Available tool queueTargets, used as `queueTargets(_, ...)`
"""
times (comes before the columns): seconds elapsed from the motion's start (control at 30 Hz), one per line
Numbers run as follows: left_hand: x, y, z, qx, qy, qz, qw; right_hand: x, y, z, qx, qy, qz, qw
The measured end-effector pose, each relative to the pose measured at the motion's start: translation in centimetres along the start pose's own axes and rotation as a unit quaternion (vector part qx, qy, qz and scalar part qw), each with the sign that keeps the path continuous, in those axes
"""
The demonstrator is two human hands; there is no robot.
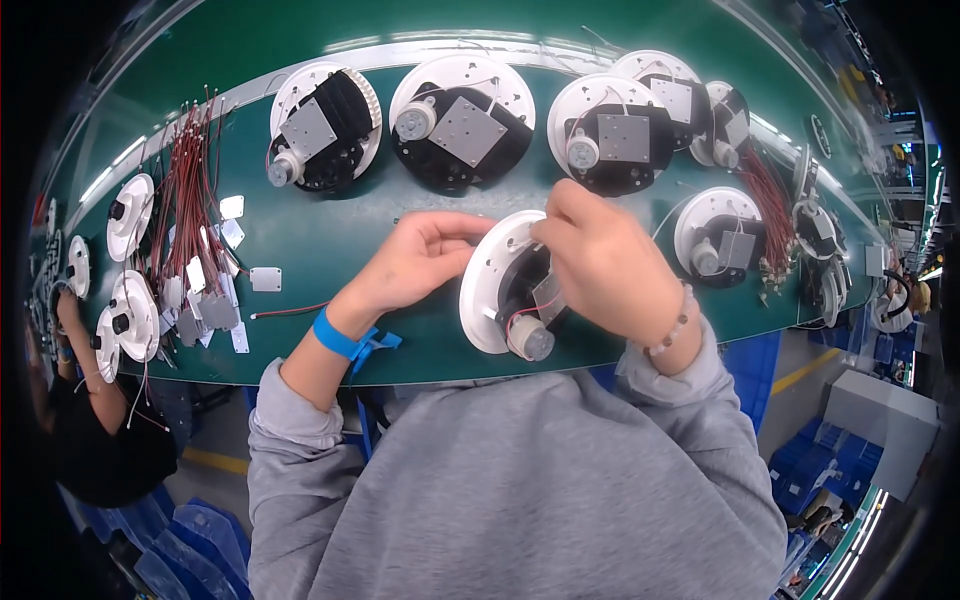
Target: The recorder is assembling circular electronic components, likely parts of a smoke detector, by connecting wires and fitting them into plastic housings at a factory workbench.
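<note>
Near the front edge of the tabletop (340, 235), between the two hands, a unit (515, 290) is standing tilted, its white disc facing left and its motor (537, 344) sitting low on the near side; whether its lower rim is touching the surface, I cannot tell. The left hand (420, 258) is gripping the unit by its left edge, the fingertips disappearing behind the rim, and a blue strap (340, 337) is circling that wrist. The right hand (600, 260) is bending its fingers in at the upper right of the unit — what lies between the fingertips is hidden, so I cannot tell whether it is gripping anything. A beaded bracelet (672, 330) is circling the right wrist.

Behind the hands, more units (463, 120) are lying in a row along the back, and another (718, 235) is resting to the right. To the left, a bundle of red wires (195, 150) is spreading over grey plates (265, 279), with smaller white discs (130, 215) lying beyond it. A second red bundle (768, 210) is lying at the right. At the far left, another person's arm (103, 398) is showing — close beside those discs.
</note>
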State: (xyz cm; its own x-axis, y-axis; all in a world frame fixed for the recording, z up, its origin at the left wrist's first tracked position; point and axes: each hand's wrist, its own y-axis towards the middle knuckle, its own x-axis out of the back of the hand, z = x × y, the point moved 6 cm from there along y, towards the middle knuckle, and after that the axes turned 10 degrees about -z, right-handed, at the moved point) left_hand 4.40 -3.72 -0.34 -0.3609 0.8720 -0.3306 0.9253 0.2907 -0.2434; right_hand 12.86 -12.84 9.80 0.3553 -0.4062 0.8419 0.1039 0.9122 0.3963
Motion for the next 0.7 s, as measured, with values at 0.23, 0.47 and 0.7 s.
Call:
queueTargets(0.23, 0.0, 0.1, 0.2, 0.004, 0.010, -0.007, 1.000, 0.0, 0.2, 0.4, -0.002, -0.030, 0.020, 0.999)
queueTargets(0.47, -0.2, 0.0, 0.2, 0.002, -0.023, 0.012, 1.000, -0.9, -0.2, 1.3, 0.011, 0.017, -0.017, 1.000)
queueTargets(0.7, 0.5, -0.2, 0.8, -0.010, 0.000, -0.019, 1.000, -0.1, 0.9, 1.2, 0.082, 0.131, -0.088, 0.984)
